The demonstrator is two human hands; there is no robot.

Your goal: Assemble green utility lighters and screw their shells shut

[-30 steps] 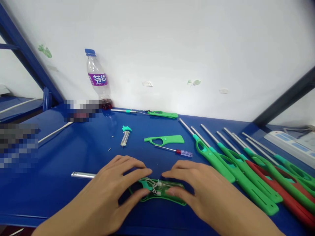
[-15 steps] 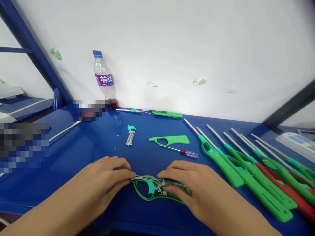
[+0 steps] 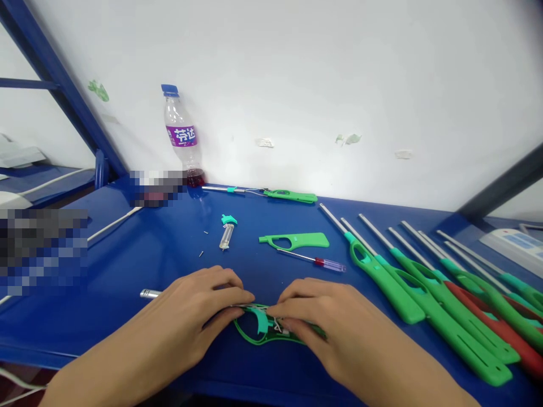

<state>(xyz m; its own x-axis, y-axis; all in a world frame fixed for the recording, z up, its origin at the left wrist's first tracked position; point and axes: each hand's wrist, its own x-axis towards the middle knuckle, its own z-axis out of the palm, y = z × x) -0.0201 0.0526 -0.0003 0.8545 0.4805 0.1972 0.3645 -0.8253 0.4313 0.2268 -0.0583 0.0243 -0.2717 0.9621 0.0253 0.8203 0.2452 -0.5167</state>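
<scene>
Though open, lighter (image 3: 263, 322) between hands (image 3: 207, 305) (image 3: 326, 311).

Left hand (image 3: 207, 305), right hand (image 3: 324, 311) on opened lighter (image 3: 263, 323)

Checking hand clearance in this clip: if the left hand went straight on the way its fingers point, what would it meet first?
Probably the right hand, facing it over the open lighter, though their depths are hard to compare here.
</scene>
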